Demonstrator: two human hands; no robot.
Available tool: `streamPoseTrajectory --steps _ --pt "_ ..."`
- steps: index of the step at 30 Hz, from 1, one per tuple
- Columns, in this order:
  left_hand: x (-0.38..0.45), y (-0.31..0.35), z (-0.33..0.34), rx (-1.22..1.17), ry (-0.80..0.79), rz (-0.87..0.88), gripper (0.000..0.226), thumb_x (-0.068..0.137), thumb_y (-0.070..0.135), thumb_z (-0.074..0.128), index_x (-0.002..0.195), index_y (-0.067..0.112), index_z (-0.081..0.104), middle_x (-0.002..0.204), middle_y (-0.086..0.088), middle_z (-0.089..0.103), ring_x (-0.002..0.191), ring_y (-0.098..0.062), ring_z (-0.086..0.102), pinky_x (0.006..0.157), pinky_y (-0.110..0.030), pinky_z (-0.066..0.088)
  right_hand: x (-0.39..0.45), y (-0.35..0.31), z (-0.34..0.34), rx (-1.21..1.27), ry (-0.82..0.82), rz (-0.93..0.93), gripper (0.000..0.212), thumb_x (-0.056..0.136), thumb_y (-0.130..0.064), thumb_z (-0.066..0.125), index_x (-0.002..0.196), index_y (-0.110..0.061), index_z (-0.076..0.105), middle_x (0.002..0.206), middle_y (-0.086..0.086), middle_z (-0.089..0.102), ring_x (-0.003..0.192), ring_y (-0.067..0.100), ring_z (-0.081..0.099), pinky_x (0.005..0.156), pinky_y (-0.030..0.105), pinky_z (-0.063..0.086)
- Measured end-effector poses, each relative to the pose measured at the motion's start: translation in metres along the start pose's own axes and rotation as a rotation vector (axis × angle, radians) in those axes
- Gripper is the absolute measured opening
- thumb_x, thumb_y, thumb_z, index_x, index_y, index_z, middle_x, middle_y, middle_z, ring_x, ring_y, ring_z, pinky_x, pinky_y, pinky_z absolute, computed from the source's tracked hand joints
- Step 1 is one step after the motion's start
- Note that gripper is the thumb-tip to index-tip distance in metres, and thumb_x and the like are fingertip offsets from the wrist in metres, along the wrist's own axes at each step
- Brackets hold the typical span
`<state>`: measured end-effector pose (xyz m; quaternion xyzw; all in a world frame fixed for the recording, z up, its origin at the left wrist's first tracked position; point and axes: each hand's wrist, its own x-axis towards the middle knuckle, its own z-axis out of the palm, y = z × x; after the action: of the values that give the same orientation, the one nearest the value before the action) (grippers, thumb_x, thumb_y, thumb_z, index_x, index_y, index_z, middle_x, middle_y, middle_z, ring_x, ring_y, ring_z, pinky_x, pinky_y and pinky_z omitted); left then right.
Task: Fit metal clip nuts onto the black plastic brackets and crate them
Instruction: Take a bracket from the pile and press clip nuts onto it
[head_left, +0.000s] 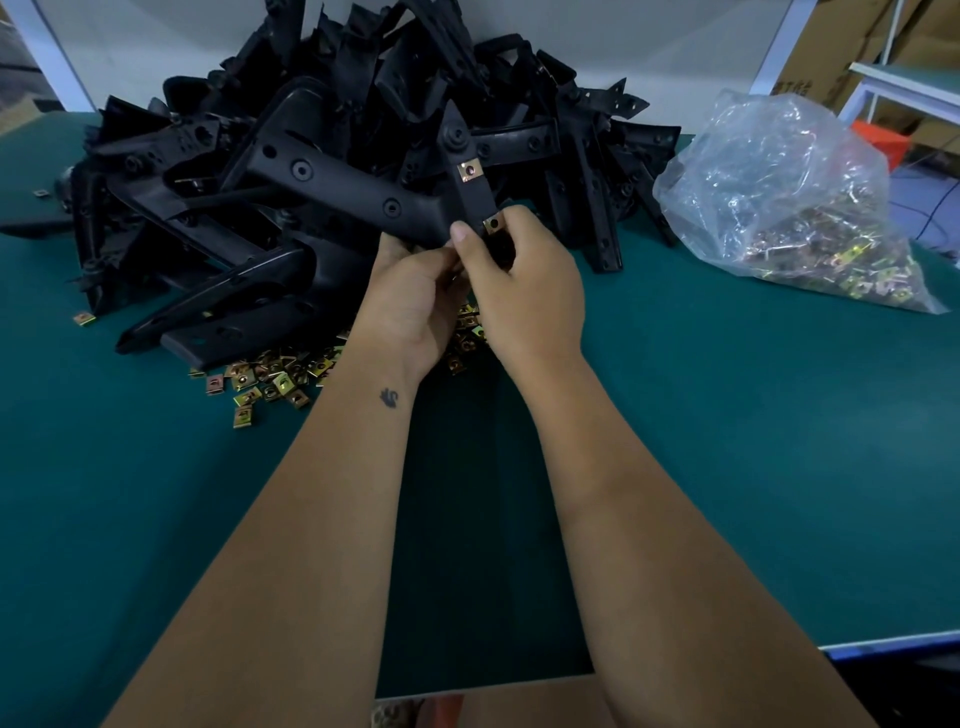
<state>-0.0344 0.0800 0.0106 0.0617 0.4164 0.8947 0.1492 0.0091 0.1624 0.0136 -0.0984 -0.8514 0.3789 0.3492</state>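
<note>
I hold a black plastic bracket (363, 187) up over the green table. One metal clip nut (468, 171) sits on its upright arm. My right hand (524, 291) pinches a second clip nut (493, 224) against the lower end of that arm, thumb and fingers curled round it. My left hand (410, 299) grips the bracket from below, beside the right hand. Loose clip nuts (275, 379) lie scattered on the table under my hands. A large heap of black brackets (322, 93) fills the back of the table.
A clear plastic bag (779, 208) with many clip nuts lies at the right. The table's near edge (483, 688) runs across the bottom. Cardboard boxes (852, 47) and a white shelf (904, 83) stand at the far right. Stray nuts (83, 318) lie at the left.
</note>
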Motion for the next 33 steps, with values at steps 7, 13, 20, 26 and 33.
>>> streamPoseTrajectory --steps 7,13,20,26,33 --pt "0.0 0.0 0.001 0.031 0.017 -0.014 0.046 0.095 -0.013 0.046 0.138 0.005 0.048 0.129 -0.021 0.064 0.119 -0.034 0.062 0.104 -0.048 0.049 0.0 0.0 -0.001 -0.057 -0.014 -0.028 0.034 0.097 -0.043 0.053 0.088 -0.011 0.061 0.083 -0.003 0.061 0.074 0.013 0.053 0.062 0.032 0.042" --pt "-0.001 0.001 0.0 0.039 0.017 -0.004 0.03 0.094 -0.006 0.052 0.12 0.008 0.056 0.115 -0.016 0.068 0.103 -0.027 0.066 0.099 -0.042 0.054 0.0 -0.001 0.001 0.007 -0.018 0.025 0.029 0.097 -0.042 0.054 0.086 -0.016 0.059 0.081 -0.006 0.061 0.073 0.009 0.055 0.06 0.028 0.043" --pt "0.007 0.004 -0.003 0.103 0.097 0.019 0.009 0.097 0.021 0.062 0.098 0.013 0.06 0.078 -0.001 0.068 0.065 -0.012 0.065 0.072 -0.026 0.057 0.006 -0.001 -0.004 0.484 0.115 0.259 0.016 0.09 -0.034 0.068 0.086 -0.019 0.066 0.076 -0.01 0.061 0.071 0.004 0.057 0.069 0.027 0.052" --pt "-0.009 -0.001 0.007 0.255 0.084 0.073 0.007 0.092 0.012 0.067 0.096 0.007 0.066 0.074 -0.003 0.073 0.071 -0.015 0.071 0.071 -0.027 0.058 0.009 -0.005 -0.01 0.873 0.11 0.435 0.017 0.088 -0.017 0.072 0.073 -0.016 0.066 0.069 -0.004 0.066 0.065 0.006 0.062 0.061 0.022 0.052" --pt "-0.026 -0.012 0.032 0.306 0.09 0.132 0.015 0.095 0.012 0.062 0.109 0.009 0.06 0.104 -0.01 0.068 0.091 -0.025 0.065 0.092 -0.047 0.056 -0.006 -0.004 -0.023 1.067 0.143 0.58 0.009 0.089 -0.011 0.07 0.083 -0.017 0.072 0.085 0.002 0.074 0.082 0.019 0.068 0.081 0.039 0.058"
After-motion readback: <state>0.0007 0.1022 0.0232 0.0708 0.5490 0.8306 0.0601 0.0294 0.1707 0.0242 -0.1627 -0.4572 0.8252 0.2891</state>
